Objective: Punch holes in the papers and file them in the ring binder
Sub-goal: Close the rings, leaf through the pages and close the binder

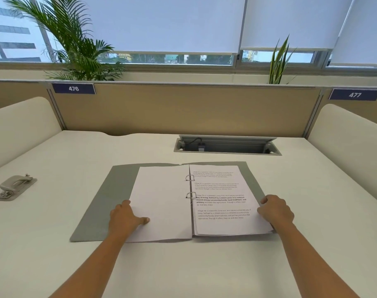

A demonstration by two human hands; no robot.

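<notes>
Head view: the ring binder (pixel 251 179) lies open on the desk (pixel 54 254), straight ahead of you, with the papers (pixel 222 203) already threaded on both rings (pixel 190 195). One sheet (pixel 161 201) is turned blank side up on the left, and the printed stack sits on the right.

Your left hand (pixel 127 218) rests on the near-left edge of that sheet with the thumb laid straight on the paper. Your right hand (pixel 275 211) sits at the stack's right edge, fingers bent and close together. The fingertips of both hands are hidden, so I can't tell whether they pinch or only rest.

This looks like settling the filed sheets. Press flat and outward from the spine — never tug against the rings, or the punched holes will likely tear. Square the stack's right edge before closing.

Opened, the binder's long axis runs left to right and its spine runs near to far. The text's top points far, so it reads upright to you. The hole punch (pixel 16 187) sits well apart, far left — not in use.
</notes>
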